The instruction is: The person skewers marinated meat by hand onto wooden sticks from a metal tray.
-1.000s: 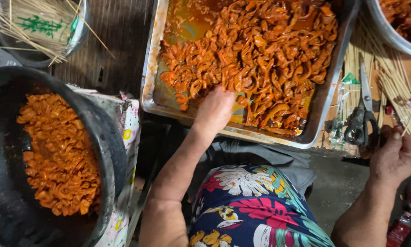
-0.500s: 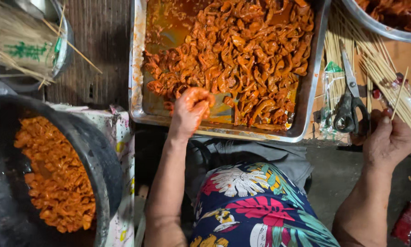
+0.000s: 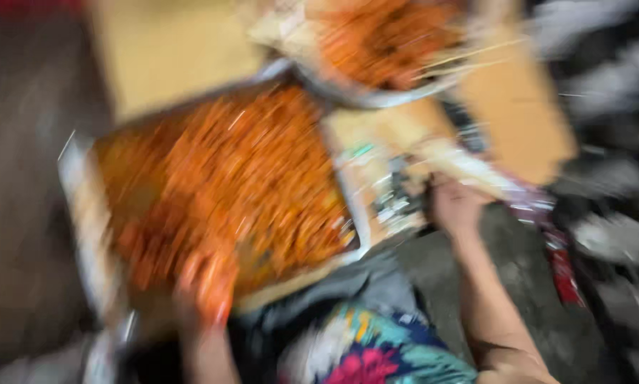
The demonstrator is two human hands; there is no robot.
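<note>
Head view, badly smeared by motion. A metal tray (image 3: 85, 213) lies tilted across the middle, filled with orange-red sauced meat pieces (image 3: 227, 185). The left hand (image 3: 206, 284) is at the tray's near edge, coated in the same orange sauce; it seems to be on or among the pieces there, but the blur hides whether the fingers are closed around any, so I cannot tell how wide it is. To the right of the tray, the right hand (image 3: 456, 206) is raised beside a pale bundle of bamboo skewers (image 3: 462, 160), touching or just at its near end; whether it grips them cannot be told either. Beyond the tray's far right corner sits a round metal bowl (image 3: 348, 92) with more orange pieces in it and thin sticks across its rim. Below the tray, between the two forearms, shows flower-patterned cloth (image 3: 376, 348) on the person's lap.
</note>
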